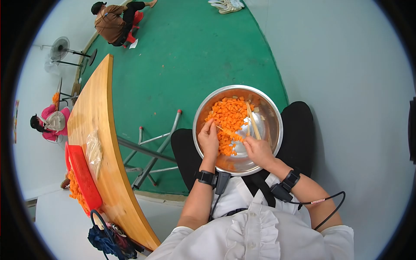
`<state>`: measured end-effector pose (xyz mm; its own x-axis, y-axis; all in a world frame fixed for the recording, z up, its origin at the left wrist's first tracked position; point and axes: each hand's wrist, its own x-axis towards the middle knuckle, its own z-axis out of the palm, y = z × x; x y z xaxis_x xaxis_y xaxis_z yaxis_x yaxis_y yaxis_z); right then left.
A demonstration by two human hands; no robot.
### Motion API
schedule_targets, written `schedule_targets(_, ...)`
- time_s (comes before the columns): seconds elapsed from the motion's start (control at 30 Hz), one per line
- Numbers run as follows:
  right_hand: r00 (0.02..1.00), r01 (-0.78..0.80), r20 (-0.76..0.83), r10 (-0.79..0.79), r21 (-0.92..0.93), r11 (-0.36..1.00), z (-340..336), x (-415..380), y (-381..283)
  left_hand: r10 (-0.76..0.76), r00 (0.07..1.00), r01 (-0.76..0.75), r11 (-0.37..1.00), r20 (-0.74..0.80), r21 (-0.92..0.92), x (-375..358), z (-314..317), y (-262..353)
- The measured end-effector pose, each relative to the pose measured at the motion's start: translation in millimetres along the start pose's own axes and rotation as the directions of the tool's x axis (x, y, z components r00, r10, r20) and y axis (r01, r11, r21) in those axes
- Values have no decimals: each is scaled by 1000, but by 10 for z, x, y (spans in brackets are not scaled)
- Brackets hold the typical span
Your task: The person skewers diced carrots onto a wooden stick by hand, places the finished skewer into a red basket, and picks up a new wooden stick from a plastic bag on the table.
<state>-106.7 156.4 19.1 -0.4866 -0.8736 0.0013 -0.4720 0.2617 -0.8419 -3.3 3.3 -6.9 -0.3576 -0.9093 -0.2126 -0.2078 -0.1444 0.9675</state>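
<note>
A steel bowl [277, 143] rests on my lap, with many orange carrot cubes [227, 112] heaped in its far and left part. My left hand [209, 141] is closed in a pinch on one end of a thin wooden skewer [219, 127] above the bowl. A row of carrot pieces [235, 136] is threaded along that skewer. The fingers of my right hand [258, 151] are pinched at the other end of the row, on the carrot pieces there. Several loose wooden skewers [253, 123] lean inside the bowl on the right.
To the left stands a wooden table [97, 112] with a red tray [84, 177], more carrot [76, 193] and a plastic bag [93, 151]. Metal legs [158, 151] reach toward my knee. A person [113, 24] sits on a red stool; another person [54, 121] sits beyond the table.
</note>
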Motion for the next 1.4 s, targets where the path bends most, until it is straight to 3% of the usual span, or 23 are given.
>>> schedule_targets(0.07, 1000, 23, 8, -23, -34, 999, 0, 5, 2, 96, 995, -98, 969, 17, 228, -4, -23, -97)
schedule_targets(0.27, 997, 62, 45, -59, -65, 996, 25, -21, -21, 93, 989, -73, 982, -114, 176, -81, 54, -39)
schedule_targets(0.47, 996, 89, 18, -88, -79, 993, 31, -8, -47, 202, 974, -149, 914, -104, 377, -67, 17, -40)
schedule_targets(0.57, 995, 103, 8, -102, -89, 991, 33, -8, -44, 362, 926, -261, 820, -109, 510, -58, 0, -123)
schedule_targets(0.77, 992, 125, -12, -128, -140, 982, 63, -17, -21, 147, 982, -75, 881, -119, 467, -147, 25, 119)
schedule_targets(0.87, 994, 105, 1, -107, -149, 983, 45, -37, -14, 216, 966, -144, 908, -144, 394, -126, 39, 27)
schedule_targets(1.07, 998, 55, 23, -53, -109, 992, 34, -63, 3, 387, 922, -307, 745, -10, 592, -119, 8, 16)
schedule_targets(1.33, 984, 172, 80, -156, -270, 947, 40, -85, 1, 469, 880, -416, 673, 82, 611, -117, -23, 88)
schedule_targets(1.4, 998, 67, 21, -65, -166, 984, 40, -80, -2, 451, 888, -409, 684, 90, 604, -149, -29, 64)
